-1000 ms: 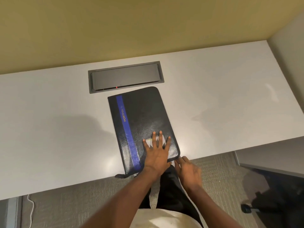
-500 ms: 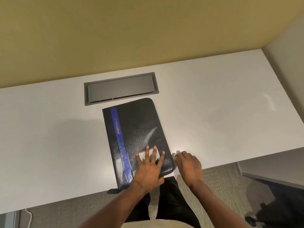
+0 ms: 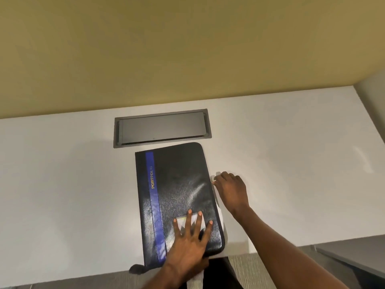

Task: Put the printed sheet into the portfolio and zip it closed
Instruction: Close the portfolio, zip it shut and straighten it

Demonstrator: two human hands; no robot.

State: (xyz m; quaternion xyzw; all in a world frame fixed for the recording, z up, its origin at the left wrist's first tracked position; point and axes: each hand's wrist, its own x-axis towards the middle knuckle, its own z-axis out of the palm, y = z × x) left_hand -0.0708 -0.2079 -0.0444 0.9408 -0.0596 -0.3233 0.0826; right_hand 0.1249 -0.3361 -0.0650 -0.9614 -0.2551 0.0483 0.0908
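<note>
Your portfolio (image 3: pixel 177 197) lies closed and flat on the desk (image 3: pixel 62 195), its far edge just short of the grey hatch (image 3: pixel 161 128), its near end at the desk's front lip. Your left hand (image 3: pixel 190 245) is spread flat, fingers apart, on the portfolio's near right corner, pinning the cover and gripping nothing. Your right hand (image 3: pixel 229 187) sits against the portfolio's right edge, about halfway along, fingers drawn together in a pinch right at the seam. The zip pull is too small to make out, so whether you have hold of it cannot be told.

No sheet shows as such. A pale sliver (image 3: pixel 220 217) peeks out along the portfolio's right edge near the front corner; it may be the paper's margin or the lining.

By the look of it, you are in the zipping step, with the sheet already inside. The next move calls for a steady pull along the right edge toward the far corner, then around the curve. Keep the left palm pressing down so the portfolio does not slide, and mind that the pale sliver does not snag in the teeth.
</note>
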